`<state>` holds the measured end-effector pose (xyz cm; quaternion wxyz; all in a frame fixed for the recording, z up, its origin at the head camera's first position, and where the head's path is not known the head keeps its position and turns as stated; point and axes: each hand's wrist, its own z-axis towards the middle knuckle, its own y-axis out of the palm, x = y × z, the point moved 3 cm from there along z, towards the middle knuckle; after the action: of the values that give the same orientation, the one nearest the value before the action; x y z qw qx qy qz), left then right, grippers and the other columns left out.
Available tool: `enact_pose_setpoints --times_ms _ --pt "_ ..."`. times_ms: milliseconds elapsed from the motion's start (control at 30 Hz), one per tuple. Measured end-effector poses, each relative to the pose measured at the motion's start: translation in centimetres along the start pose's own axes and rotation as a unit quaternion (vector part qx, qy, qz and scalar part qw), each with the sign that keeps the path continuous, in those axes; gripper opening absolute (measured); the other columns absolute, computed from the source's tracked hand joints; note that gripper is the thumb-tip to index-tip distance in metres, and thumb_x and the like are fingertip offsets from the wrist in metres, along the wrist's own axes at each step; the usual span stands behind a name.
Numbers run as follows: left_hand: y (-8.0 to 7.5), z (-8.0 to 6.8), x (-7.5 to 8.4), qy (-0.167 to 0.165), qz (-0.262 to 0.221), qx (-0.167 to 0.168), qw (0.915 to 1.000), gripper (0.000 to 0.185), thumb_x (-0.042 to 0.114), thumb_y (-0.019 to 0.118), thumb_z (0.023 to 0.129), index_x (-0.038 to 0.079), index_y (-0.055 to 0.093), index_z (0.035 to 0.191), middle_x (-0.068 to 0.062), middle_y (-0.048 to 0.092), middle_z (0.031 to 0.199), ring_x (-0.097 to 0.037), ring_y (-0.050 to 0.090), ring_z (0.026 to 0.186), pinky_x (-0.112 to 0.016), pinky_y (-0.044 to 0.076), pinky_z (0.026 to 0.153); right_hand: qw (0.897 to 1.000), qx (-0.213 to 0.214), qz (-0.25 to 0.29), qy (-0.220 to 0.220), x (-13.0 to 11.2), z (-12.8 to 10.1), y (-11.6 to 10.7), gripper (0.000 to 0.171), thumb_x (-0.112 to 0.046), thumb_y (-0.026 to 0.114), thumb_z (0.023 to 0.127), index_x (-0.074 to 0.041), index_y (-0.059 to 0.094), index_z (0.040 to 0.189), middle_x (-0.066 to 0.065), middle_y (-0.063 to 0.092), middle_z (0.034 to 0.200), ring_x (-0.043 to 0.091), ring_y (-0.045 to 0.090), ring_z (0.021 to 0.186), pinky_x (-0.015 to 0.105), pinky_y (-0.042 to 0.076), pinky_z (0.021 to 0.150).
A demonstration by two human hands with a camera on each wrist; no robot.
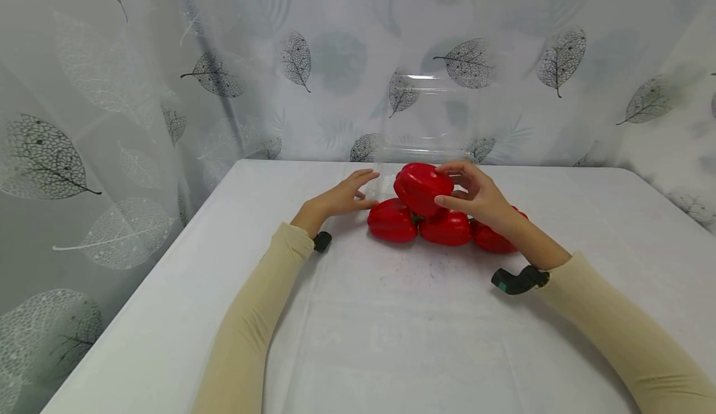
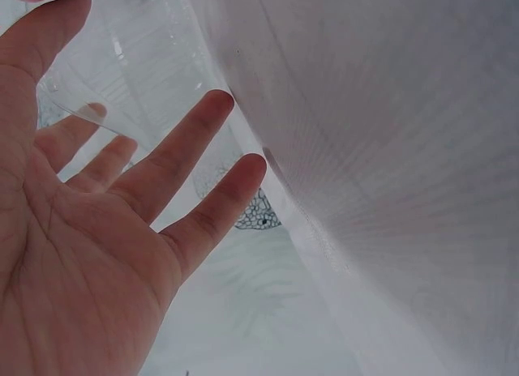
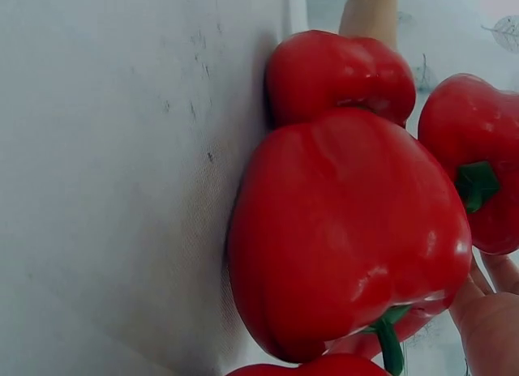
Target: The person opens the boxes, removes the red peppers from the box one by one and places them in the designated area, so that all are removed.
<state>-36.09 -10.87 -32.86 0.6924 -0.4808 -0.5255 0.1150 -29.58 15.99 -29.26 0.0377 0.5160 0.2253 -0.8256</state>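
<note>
My right hand (image 1: 475, 196) holds a red bell pepper (image 1: 419, 187) from its right side, thumb in front and fingers over the far side. Below it, a row of glossy red bell peppers lies on the table: one at the left (image 1: 391, 221), one in the middle (image 1: 445, 227), one at the right (image 1: 492, 237) partly behind my right wrist. In the right wrist view the held pepper (image 3: 478, 181) shows its green stem. My left hand (image 1: 341, 196) is spread beside the left pepper, its fingers at a clear plastic container (image 2: 122, 52), which is mostly hidden by the peppers.
The container's clear lid (image 1: 431, 115) stands raised at the table's back edge. A white cloth covers the table (image 1: 403, 327), with small dark marks in front of the peppers. Behind hangs a leaf-print curtain (image 1: 335, 59).
</note>
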Motion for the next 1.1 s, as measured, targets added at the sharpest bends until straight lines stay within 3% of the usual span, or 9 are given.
enact_pose_setpoints --times_ms 600,1100 --pt "0.0 0.0 0.1 0.007 -0.003 0.003 1.0 0.073 0.024 0.064 0.095 0.012 0.024 0.155 -0.007 0.013 0.162 -0.033 0.053 0.125 -0.038 0.047 0.103 0.999 -0.028 0.002 -0.025 -0.1 -1.1 0.5 0.054 0.004 0.069 0.084 -0.01 0.049 0.132 -0.002 0.052 0.128 0.015 0.054 0.115 0.023 0.055 0.085" --pt "0.0 -0.1 0.0 -0.002 -0.005 0.005 1.0 0.073 0.025 0.064 0.095 0.016 0.024 0.156 -0.005 0.013 0.162 -0.031 0.053 0.126 -0.038 0.05 0.1 0.998 -0.053 0.004 -0.032 -0.4 -2.2 1.0 0.056 0.007 0.071 0.081 -0.007 0.049 0.131 0.0 0.052 0.129 0.017 0.054 0.116 0.023 0.055 0.087"
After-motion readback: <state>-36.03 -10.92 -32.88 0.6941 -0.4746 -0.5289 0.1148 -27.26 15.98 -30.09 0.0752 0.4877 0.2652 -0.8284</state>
